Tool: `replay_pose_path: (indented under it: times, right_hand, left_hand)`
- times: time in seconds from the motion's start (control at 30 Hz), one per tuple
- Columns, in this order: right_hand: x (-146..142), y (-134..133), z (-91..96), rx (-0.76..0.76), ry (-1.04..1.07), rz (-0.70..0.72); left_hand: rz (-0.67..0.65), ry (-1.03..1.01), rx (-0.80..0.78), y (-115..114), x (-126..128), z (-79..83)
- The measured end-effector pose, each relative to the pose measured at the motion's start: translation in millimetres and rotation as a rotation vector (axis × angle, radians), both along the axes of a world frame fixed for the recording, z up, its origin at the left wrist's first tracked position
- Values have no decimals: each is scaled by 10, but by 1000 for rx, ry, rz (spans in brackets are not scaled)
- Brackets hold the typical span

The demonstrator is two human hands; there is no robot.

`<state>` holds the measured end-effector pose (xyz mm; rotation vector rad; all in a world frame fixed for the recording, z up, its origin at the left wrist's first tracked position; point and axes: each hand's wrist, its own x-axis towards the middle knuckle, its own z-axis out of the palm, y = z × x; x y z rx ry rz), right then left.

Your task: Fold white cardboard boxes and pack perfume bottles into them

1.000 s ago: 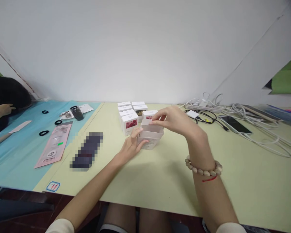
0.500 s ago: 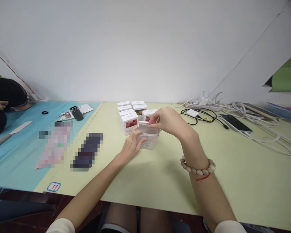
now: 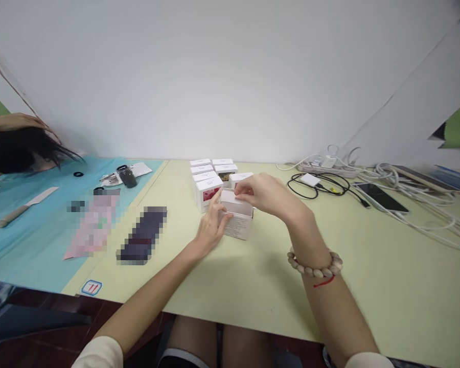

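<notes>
A small white cardboard box [image 3: 237, 226] with printed text stands on the table with its top up and its inside partly showing. My left hand [image 3: 210, 230] grips the left side of this box, thumb at the front edge. My right hand [image 3: 268, 198], with a beaded bracelet at the wrist, pinches the box's raised top flap from above. Just behind, several closed white boxes stand in two rows; the nearest box [image 3: 209, 194] carries a red picture. One more box [image 3: 239, 178] is partly hidden by my right hand.
Cables [image 3: 325, 184], a phone [image 3: 381, 198] and a power strip lie on the right. A blurred dark item [image 3: 143, 235] is left of my hands. Farther left, a blue cloth [image 3: 42, 260] bears a knife [image 3: 26, 206] and a dark jar [image 3: 127, 177]. A co-worker [image 3: 15, 145] leans in there.
Both my hands stay on the box, whose flap stands a little more upright. The view has shifted slightly. At the left, the co-worker's hand has moved up onto their head.
</notes>
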<state>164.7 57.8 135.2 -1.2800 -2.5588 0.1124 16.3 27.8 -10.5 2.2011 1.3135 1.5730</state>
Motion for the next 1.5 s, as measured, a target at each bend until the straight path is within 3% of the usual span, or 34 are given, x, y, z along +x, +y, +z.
replay_pose_path:
  times: [0.3,0.57,0.73,0.93,1.07,1.23,1.37,1.5]
  right_hand:
    - [54,47,0,-179,90,90]
    - [83,74,1,-258,126,85]
    - [156,117,27,-344,296,170]
    - [374,213,64,-96,502,13]
    - [369,253,2,-181,449,121]
    - [220,235,-113,-236,295,247]
    - [150,231,-179,-301,209,252]
    - [114,191,-158,-476,213,179]
  left_hand:
    - [-6,-32,78,-1,4,13]
    - [-82,-122,6,30,6,-21]
    - [-95,-79,-57,35,9,-35]
    - [61,-167,16,62,-33,42]
    - [174,-166,96,42,-57,83]
    - [195,-132,143,24,-39,73]
    - [195,-140,137,44,-37,47]
    - [202,-138,123,57,-36,28]
